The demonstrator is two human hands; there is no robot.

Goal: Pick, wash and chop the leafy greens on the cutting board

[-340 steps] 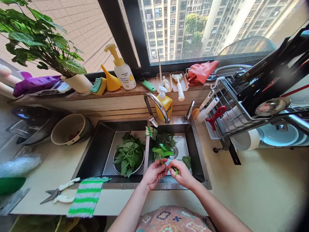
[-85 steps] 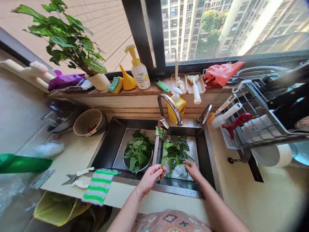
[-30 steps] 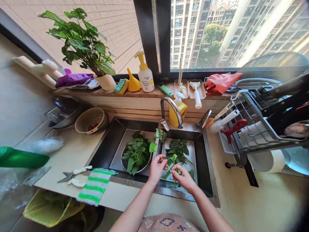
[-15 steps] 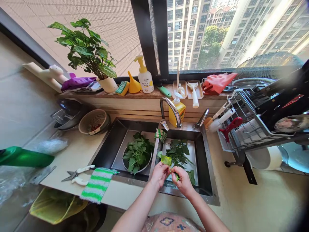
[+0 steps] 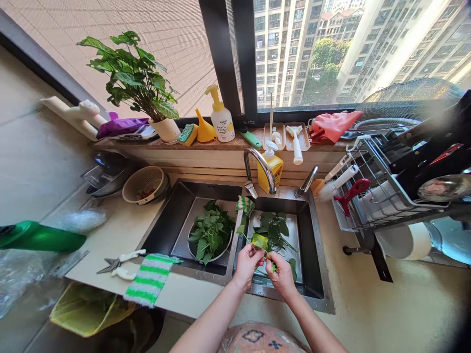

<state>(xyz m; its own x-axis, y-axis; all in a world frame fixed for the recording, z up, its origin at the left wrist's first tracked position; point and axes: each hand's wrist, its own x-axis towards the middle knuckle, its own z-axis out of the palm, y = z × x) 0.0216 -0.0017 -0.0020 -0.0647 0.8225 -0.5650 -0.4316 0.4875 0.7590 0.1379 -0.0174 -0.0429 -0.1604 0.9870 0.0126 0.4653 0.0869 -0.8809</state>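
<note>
Over the front of the right sink basin (image 5: 312, 255), both hands meet at a sprig of leafy greens (image 5: 259, 240) with a yellow-green leaf and thin stems. My left hand (image 5: 247, 264) pinches the sprig between thumb and fingers. Close beside it, my right hand (image 5: 280, 274) is closed on the lower stems, with a bit of green showing at its fingers. Beyond the hands, a loose heap of leafy greens (image 5: 273, 228) lies in the right basin. A bowl (image 5: 220, 257) piled with more leaves (image 5: 211, 233) stands in the left basin.
A curved faucet (image 5: 263, 159) rises behind the divider, where a striped cloth (image 5: 245, 205) hangs. To the left lie pliers-like shears (image 5: 119, 264), a green-striped cloth (image 5: 150, 279) and a colander (image 5: 145, 184). A wire rack (image 5: 379, 196) stands right; a yellow-bagged bin (image 5: 88, 314) sits below the counter.
Both hands have shifted slightly right with the sprig. The leaf has tilted, and a thin stem now shows stretching up and left from the left fingers.
</note>
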